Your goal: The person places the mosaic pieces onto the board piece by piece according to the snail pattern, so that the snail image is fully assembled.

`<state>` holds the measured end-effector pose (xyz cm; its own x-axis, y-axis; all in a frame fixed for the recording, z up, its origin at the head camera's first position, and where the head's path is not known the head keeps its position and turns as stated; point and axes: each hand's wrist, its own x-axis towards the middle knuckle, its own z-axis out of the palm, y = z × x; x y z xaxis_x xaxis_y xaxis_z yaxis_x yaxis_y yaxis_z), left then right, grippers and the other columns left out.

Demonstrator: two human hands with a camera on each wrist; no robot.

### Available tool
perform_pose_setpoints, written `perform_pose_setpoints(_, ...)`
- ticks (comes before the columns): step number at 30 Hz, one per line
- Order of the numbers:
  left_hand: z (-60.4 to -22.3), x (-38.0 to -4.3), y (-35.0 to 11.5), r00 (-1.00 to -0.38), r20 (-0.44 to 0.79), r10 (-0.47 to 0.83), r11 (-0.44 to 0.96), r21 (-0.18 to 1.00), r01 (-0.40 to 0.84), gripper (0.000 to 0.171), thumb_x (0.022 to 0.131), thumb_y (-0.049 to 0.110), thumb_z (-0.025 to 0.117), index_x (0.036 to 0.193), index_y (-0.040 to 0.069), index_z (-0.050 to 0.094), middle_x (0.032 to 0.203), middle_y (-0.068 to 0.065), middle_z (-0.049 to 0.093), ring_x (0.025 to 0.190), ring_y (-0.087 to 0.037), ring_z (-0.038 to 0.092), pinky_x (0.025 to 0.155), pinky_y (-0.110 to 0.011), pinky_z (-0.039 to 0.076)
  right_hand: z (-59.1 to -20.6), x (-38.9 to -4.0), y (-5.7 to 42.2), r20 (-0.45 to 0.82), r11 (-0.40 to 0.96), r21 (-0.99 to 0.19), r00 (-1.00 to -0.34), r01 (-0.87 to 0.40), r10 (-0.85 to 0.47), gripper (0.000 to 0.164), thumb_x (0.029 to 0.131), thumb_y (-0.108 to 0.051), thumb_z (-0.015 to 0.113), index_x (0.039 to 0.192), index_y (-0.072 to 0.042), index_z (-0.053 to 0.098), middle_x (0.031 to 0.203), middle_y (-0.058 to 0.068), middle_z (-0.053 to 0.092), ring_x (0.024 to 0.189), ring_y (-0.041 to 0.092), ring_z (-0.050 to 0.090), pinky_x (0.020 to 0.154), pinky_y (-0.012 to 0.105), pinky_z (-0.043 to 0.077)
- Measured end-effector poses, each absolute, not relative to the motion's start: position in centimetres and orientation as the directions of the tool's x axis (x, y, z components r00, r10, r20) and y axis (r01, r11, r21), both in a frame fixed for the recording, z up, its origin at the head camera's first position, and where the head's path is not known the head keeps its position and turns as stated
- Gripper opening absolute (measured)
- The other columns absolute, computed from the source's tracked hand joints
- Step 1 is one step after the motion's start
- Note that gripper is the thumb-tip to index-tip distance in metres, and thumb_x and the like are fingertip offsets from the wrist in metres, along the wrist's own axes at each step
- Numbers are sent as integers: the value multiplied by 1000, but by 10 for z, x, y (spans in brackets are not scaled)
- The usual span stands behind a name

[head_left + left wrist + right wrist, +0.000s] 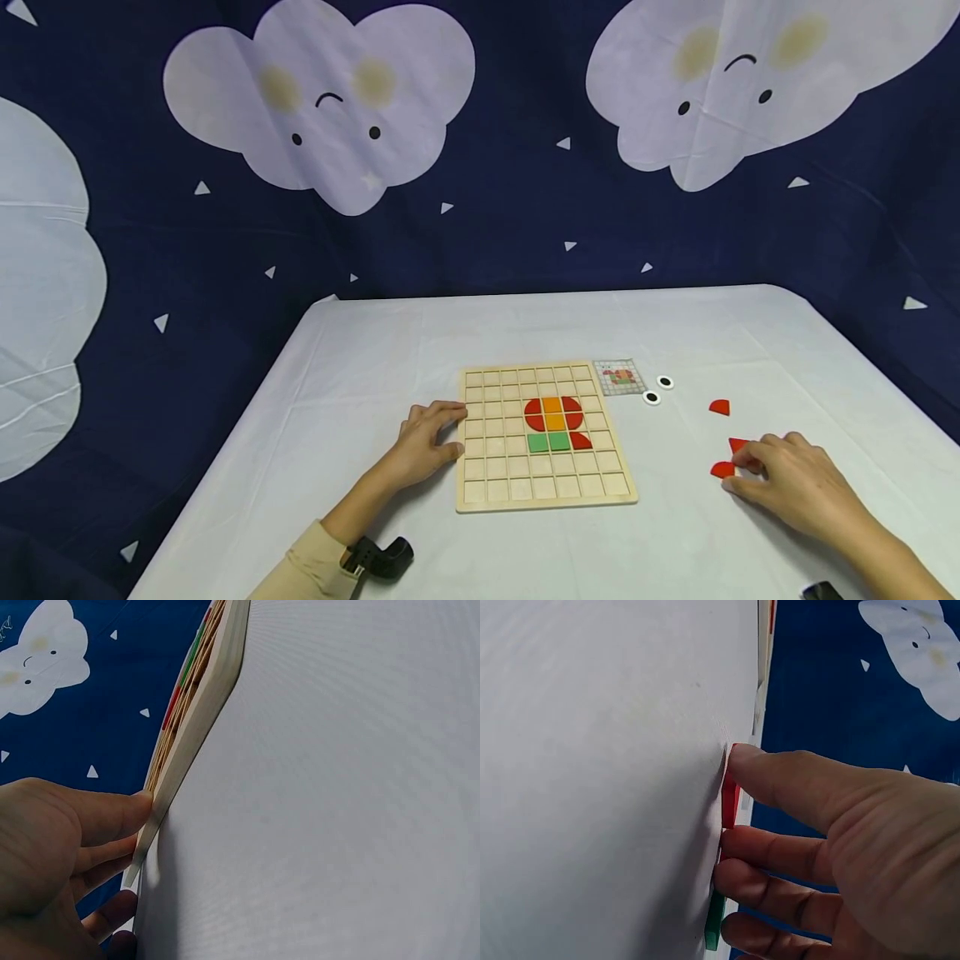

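A wooden grid board (495, 492) holds orange squares (553, 413), green squares (548, 442) and red quarter-round pieces (581, 441). My left hand (422, 443) rests against the board's left edge; its thumb and fingertips touch the rim (196, 724). To the right of the board, my right hand (798, 483) pinches a red rounded piece (722, 470) between thumb and index finger, low at the tabletop. Another red piece (738, 445) lies just beyond those fingers, partly covered. A green piece (715, 922) sits under the other fingers in the right wrist view.
A small pattern card (619, 377) lies at the board's upper right corner. Beside it are two white discs with black centres (652, 398). A loose red quarter-round piece (719, 407) lies farther right. White cloth covers the table (390, 342); a dark cloud-print curtain (517, 250) hangs behind.
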<state>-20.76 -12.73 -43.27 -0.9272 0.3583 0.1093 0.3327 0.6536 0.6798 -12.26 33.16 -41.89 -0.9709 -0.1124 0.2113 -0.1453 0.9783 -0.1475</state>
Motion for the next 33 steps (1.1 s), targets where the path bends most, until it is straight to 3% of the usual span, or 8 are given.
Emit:
perform_pose_setpoints(11, -433, -208, -127, -925, 121, 360, 651, 678, 342, 46, 82, 12, 70, 127, 8, 59, 137, 0, 52, 108, -20, 37, 88, -40, 26, -417, -120, 333, 194, 984, -137, -977, -115, -88, 30, 68, -41, 78, 80, -17, 67, 74, -8, 57, 76, 17, 47, 67, 38, 33)
perform_pose_setpoints(22, -433, -208, -127, -926, 118, 359, 658, 672, 340, 47, 82, 13, 70, 127, 9, 58, 137, 0, 51, 108, -19, 38, 88, -40, 26, -420, -124, 314, 288, 955, -126, -931, -270, -225, 30, 62, -37, 82, 85, -22, 68, 78, -13, 52, 76, 10, 43, 66, 30, 31)
perform_pose_setpoints(33, -431, -207, -127, -927, 116, 357, 659, 672, 337, 47, 82, 12, 69, 127, 8, 58, 137, 0, 52, 110, -20, 38, 89, -42, 27, -420, -122, 319, 260, 962, -146, -948, -229, -186, 25, 65, -33, 81, 83, -21, 68, 81, -11, 58, 78, 13, 47, 68, 34, 33)
